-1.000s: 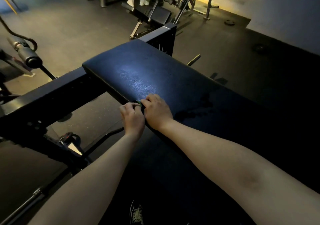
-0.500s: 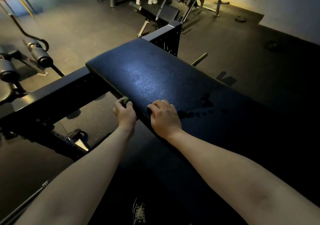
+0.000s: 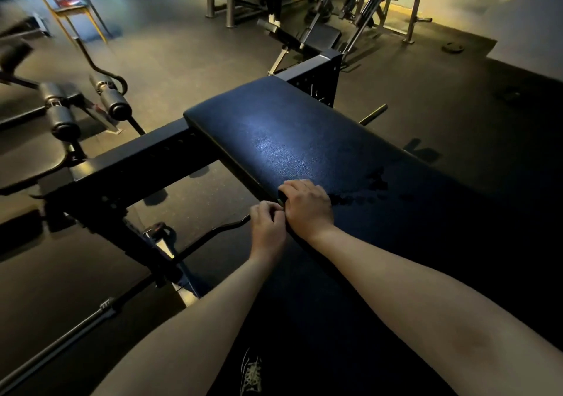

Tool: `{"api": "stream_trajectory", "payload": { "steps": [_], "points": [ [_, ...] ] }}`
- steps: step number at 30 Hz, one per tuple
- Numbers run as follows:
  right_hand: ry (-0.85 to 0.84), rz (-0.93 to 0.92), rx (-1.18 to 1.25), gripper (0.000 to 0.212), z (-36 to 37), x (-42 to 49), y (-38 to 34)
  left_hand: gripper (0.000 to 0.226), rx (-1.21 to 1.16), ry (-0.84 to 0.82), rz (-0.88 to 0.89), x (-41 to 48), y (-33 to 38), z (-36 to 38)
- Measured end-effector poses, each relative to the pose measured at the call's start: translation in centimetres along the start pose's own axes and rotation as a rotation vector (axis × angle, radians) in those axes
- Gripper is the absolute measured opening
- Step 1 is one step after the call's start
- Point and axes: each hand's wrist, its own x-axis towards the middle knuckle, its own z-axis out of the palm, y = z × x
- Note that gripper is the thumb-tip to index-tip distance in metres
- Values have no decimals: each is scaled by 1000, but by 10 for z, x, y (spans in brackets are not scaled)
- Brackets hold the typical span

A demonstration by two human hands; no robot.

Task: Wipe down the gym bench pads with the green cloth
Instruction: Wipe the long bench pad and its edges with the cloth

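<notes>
Both hands met at the bench pad (image 3: 292,139) edge, centre frame. Right hand (image 3: 307,208) was curled over the green cloth (image 3: 279,202), barely visible; left hand (image 3: 268,228) pinched beside it. Step: edge wiping. Next needs strokes toward upper-centre pad.

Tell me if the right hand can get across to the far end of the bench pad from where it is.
Probably yes: the right hand rests at the near edge of the bench pad, and nothing lies on the pad's top between it and the far end.
</notes>
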Motion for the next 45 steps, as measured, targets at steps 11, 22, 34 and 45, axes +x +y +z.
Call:
{"api": "stream_trajectory", "payload": {
  "steps": [11,22,34,45],
  "points": [
    [84,-2,-48,13,2,-14,13,7,-203,238,-269,58,10,2],
    [52,78,124,28,-10,-21,14,16,-25,112,-79,-5,9,21],
    [51,141,41,27,-21,-45,33,14,-81,187,-75,0,4,-4],
    [57,116,-7,21,-16,-38,28,3,-151,185,-255,14,0,23]
  ]
}}
